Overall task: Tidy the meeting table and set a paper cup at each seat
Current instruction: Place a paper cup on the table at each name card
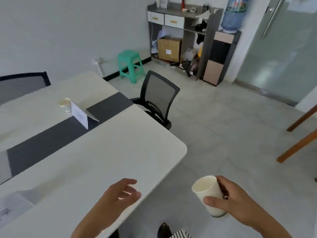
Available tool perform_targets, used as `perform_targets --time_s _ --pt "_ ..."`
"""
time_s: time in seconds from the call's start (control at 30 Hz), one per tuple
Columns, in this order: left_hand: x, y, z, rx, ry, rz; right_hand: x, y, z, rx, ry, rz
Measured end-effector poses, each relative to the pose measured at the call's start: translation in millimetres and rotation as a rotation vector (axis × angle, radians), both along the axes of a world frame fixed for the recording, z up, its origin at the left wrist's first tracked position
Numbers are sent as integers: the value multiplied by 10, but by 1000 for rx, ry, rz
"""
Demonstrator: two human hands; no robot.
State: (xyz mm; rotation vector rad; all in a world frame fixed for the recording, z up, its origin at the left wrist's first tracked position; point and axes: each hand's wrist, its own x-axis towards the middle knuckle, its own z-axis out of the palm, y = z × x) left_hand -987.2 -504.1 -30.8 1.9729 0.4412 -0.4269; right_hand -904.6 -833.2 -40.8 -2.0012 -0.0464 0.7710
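Two cups show. One cup (210,194) is in the right hand (235,201), held out over the floor (223,127) just off the near corner of the table (103,160); the fingers wrap its side, thumb across the front, and it tilts with its open mouth toward the camera. The inside looks empty. The second cup (65,105) stands upright on the far half of the table, touching or just behind a white folded card (79,115) that stands on the dark strip (51,138) running along the table's middle. Beside the card a flap (92,114) in the strip is raised.

The left hand (120,194) hovers over the near edge of the table, palm down, fingers spread loosely and holding nothing. Some printed paper (10,210) lies at the table's near left edge.

A black mesh chair (157,98) stands at the table's right end, its back toward the camera; another chair (22,85) shows behind the far side. Farther off are a green stool (130,66), a grey shelf unit (181,36) full of clutter with a cardboard box (169,48), and a water dispenser (221,55) carrying a blue bottle (231,16). Wooden legs (298,134) show at the right edge.
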Motion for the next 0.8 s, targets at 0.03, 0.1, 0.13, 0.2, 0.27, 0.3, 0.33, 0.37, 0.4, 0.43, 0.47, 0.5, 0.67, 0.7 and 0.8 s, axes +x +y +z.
perform_targets --time_s 0.03,0.1,0.13,0.2,0.27,0.3,0.33,0.37,0.4,0.43,0.47,0.5,0.67,0.7,0.8 --pt "180 86 46 -1 -31 43 211 123 48 4 -4 26" --pt "466 295 125 14 -71 106 615 353 111 9 -34 63" --pt "558 401 156 22 -74 119 789 470 128 10 -38 81" --pt "653 595 206 23 -87 177 1080 723 125 17 -20 122" --pt "654 791 202 24 -98 290 1326 1019 118 -4 5 231" --pt "631 884 184 25 -97 363 1463 1178 95 -13 17 295" --pt "592 969 148 24 -88 441 1608 1335 60 -22 32 363" --pt "530 1036 95 22 -73 522 1753 1492 20 -32 46 436" --pt "448 1084 36 16 -49 601 1891 1658 -11 -43 61 503" --pt "366 1104 -9 4 -26 677 2019 1832 -31 -47 72 562" --pt "283 1104 -53 -10 2 747 2140 2006 -50 -49 78 618" --pt "214 1086 -75 -18 30 808 2262 2179 -66 -51 78 671" --pt "56 933 -109 8 92 1050 2809 3182 -238 -79 53 877" --pt "4 883 -138 2 109 1094 2866 3399 -297 -85 38 923" --pt "-168 691 -186 -49 150 1219 2829 3991 -429 -86 4 1043"
